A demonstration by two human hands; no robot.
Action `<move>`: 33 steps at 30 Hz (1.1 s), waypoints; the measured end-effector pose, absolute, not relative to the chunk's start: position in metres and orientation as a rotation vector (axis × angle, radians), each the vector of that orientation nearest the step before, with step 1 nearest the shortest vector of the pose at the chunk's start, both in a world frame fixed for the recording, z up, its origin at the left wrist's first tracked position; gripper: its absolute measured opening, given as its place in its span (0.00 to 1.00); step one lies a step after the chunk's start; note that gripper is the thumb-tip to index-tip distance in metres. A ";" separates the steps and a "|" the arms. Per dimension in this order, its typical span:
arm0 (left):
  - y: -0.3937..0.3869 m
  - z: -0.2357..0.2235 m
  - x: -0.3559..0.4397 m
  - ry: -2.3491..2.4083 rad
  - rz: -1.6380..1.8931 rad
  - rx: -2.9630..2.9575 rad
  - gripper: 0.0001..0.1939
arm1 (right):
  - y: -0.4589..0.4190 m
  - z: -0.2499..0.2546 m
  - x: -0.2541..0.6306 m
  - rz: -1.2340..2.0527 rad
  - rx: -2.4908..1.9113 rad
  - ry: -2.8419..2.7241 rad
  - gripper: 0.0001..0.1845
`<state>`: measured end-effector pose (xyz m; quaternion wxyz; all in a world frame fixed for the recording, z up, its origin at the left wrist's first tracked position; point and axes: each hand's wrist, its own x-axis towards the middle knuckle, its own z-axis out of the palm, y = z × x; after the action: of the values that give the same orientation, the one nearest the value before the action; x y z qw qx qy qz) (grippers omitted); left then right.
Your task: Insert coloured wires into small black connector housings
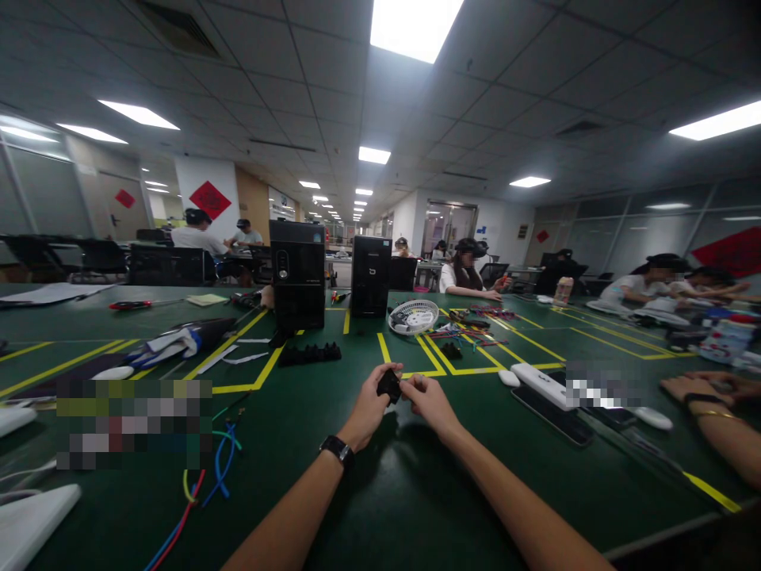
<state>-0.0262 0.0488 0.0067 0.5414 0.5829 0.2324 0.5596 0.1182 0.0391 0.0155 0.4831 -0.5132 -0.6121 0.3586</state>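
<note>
Green tabletop [407, 507], left hand [369, 404] gripping black part [389, 386], right hand [431, 402] curled alongside

Office-like workroom: taped worktable [410, 492], chairs [170, 265]

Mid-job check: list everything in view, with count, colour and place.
Table: one, green, foreground
Tape lines: several, yellow, on the table
Computer towers: two, black, mid-table
Round slatted piece: one, white, right of the towers
Bumpy strip: one, black, before the left tower
Loose wires: several, mixed colours, left foreground and mid-right
Screwdriver: one, red and black, rear left
Gloves: count unclear, white and blue, left
Oblong device: one, white, right foreground
Wall diamonds: several, red, background
Ceiling lights: several, white, overhead
Co-workers: several, mostly white tops, background and right
Small part: one, black, centre
Watch: one, black, left wrist
Left grip: one, bare, closed on the small part
Right grip: one, bare, beside it, contact unclear
</note>
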 end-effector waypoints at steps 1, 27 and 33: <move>0.049 0.007 -0.026 0.555 1.329 1.402 0.29 | 0.039 0.015 0.119 0.880 -1.246 -1.488 0.14; 0.044 0.006 -0.021 0.673 1.368 1.652 0.31 | 0.045 0.016 0.138 0.697 -1.429 -1.680 0.18; 0.042 0.004 -0.017 0.689 1.404 1.591 0.33 | 0.044 0.010 0.135 0.678 -1.472 -1.640 0.18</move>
<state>-0.0166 0.0424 0.0035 0.4398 0.6406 0.2772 0.5652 0.1348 0.0439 0.0096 0.4062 -0.5834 -0.6500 0.2686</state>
